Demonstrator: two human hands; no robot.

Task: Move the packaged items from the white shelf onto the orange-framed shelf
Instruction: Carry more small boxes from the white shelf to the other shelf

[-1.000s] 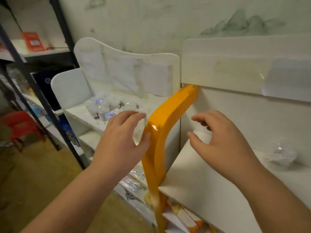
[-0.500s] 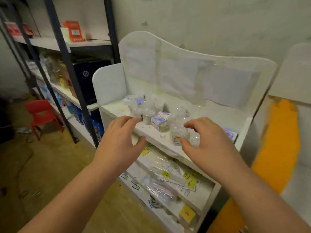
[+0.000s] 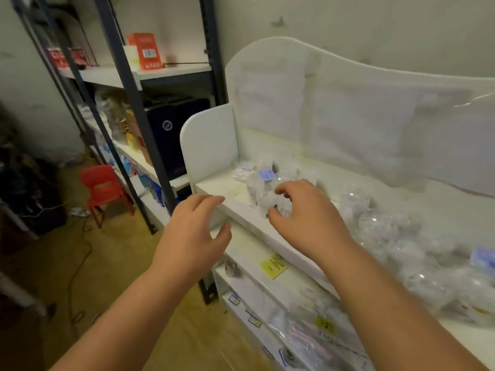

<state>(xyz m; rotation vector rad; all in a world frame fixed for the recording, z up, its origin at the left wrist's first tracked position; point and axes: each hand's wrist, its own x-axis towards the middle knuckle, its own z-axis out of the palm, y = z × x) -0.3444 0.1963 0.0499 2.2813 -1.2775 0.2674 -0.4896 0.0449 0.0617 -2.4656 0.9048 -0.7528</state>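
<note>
Facing blurred yellow label, unreadable.

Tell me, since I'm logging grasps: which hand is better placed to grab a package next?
Right. The right hand is curled open at the packages; the left hand hangs off the shelf edge.

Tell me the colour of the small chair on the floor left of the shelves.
Red; the chair shows clearly in the head view.

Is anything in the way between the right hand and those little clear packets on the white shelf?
Nothing visible blocks it. The right hand is open, right at the small clear plastic packets on the white shelf's top board.
</note>
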